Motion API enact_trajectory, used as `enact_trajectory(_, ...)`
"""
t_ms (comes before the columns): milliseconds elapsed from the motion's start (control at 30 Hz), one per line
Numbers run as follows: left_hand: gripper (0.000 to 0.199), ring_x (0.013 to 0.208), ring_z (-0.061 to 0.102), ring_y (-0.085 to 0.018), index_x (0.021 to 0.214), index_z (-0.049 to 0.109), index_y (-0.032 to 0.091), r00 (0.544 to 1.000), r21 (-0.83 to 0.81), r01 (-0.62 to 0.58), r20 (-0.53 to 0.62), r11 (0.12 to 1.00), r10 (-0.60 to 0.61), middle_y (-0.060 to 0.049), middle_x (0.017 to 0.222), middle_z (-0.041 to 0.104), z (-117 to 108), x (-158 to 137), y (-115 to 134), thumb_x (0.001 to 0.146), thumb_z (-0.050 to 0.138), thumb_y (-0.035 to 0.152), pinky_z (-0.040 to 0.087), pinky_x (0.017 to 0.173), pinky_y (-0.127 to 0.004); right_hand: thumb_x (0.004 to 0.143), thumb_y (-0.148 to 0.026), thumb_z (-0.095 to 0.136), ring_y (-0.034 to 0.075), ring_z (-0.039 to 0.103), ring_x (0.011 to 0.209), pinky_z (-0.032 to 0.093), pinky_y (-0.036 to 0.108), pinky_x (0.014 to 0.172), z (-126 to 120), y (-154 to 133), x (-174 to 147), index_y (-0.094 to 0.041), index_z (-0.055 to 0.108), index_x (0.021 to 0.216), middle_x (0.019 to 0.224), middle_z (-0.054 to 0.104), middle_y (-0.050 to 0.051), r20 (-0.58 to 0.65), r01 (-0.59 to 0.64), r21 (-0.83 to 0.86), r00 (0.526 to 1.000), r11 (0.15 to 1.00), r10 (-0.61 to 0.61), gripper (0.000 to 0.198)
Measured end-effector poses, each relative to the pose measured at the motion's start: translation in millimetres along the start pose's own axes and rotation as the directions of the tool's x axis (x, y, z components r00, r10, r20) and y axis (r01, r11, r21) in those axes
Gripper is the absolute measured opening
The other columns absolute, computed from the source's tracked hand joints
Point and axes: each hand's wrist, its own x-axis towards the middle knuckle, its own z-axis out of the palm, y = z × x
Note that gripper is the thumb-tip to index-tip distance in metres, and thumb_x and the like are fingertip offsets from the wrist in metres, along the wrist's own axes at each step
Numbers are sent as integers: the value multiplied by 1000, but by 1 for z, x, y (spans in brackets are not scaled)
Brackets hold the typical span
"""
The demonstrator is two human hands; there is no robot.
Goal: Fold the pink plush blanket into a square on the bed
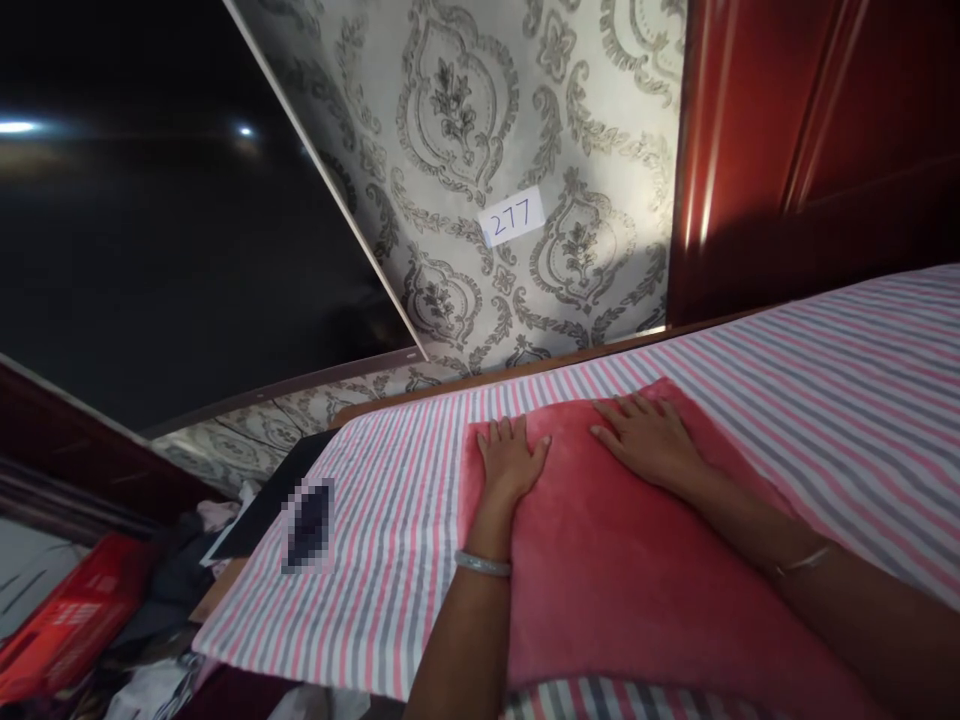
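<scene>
A red, plush-looking cloth lies spread flat over a striped sheet in pink, grey and white. My left hand rests palm down near the cloth's far left corner, fingers spread. Close to the far right corner, my right hand also presses flat on the cloth with its fingers apart. Neither hand grips anything. A pale bangle circles my left wrist, and a thin bracelet is on the right one. The cloth's near edge meets a striped fabric at the bottom of the view.
Behind the sheet stands a patterned wall with a paper label reading 277. A large dark screen leans into view at left, a red wooden door at right. A blurred dark patch sits on the sheet. A red crate and clothes lie lower left.
</scene>
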Motion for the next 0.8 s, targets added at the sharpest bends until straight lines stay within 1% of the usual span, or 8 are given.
enact_trajectory(67, 73, 151, 24, -37, 156, 34, 20, 1000, 7, 4, -6, 1000, -4, -14, 163, 33, 1, 0, 0, 98, 26, 64, 13, 121, -63, 97, -59, 23, 39, 49, 130, 32, 63, 109, 1, 0, 0, -22, 58, 141, 137, 59, 16, -22, 1, 2, 1000, 1000, -1, 66)
enact_trajectory(167, 73, 151, 25, -36, 156, 35, 20, 1000, 4, 8, -18, 1000, -8, -14, 162, 34, 0, -1, 0, 98, 26, 64, 14, 121, -63, 98, -56, 25, 38, 48, 130, 32, 63, 109, -2, -2, -1, -22, 57, 142, 140, 58, 16, -18, -7, -4, 1000, 1000, 7, 64)
enact_trajectory(333, 74, 151, 24, -36, 156, 35, 20, 1000, -10, 16, -23, 1000, -16, -14, 162, 34, -3, -2, 1, 97, 27, 64, 13, 121, -63, 99, -50, 27, 36, 43, 136, 28, 60, 112, -14, -7, -1, -23, 51, 147, 148, 50, 14, 38, -32, -21, 999, 999, 33, 61)
enact_trajectory(600, 72, 150, 27, -36, 155, 36, 21, 999, -23, -3, -54, 1000, 2, -14, 161, 36, -5, -7, 1, 97, 29, 63, 14, 121, -62, 98, -49, 29, 37, 41, 139, 27, 59, 114, -26, -13, -1, -20, 50, 148, 150, 48, 16, 102, -60, -18, 993, 998, 62, 61)
enact_trajectory(667, 72, 152, 24, -35, 156, 34, 21, 1000, -51, 6, -28, 999, -7, -14, 163, 33, -11, -7, 1, 97, 31, 62, 13, 121, -61, 98, -47, 31, 36, 41, 140, 28, 59, 115, -34, -15, 2, -19, 50, 148, 150, 49, 16, 128, -64, -7, 990, 998, 64, 61)
enact_trajectory(733, 73, 154, 20, -32, 158, 28, 22, 1000, -104, 24, -9, 994, -25, -14, 166, 27, -22, -11, 1, 97, 33, 62, 13, 123, -58, 98, -47, 31, 35, 37, 143, 28, 59, 116, -44, -18, 0, -19, 47, 150, 152, 46, 16, 142, -66, 3, 988, 998, 64, 61)
enact_trajectory(800, 73, 155, 15, -29, 159, 23, 23, 998, -154, 20, -59, 988, -29, -13, 168, 18, -35, -23, 2, 97, 35, 59, 15, 123, -55, 98, -49, 30, 35, 32, 147, 27, 60, 116, -56, -21, -12, -22, 41, 154, 157, 40, 14, 127, -24, 12, 992, 1000, 22, 63)
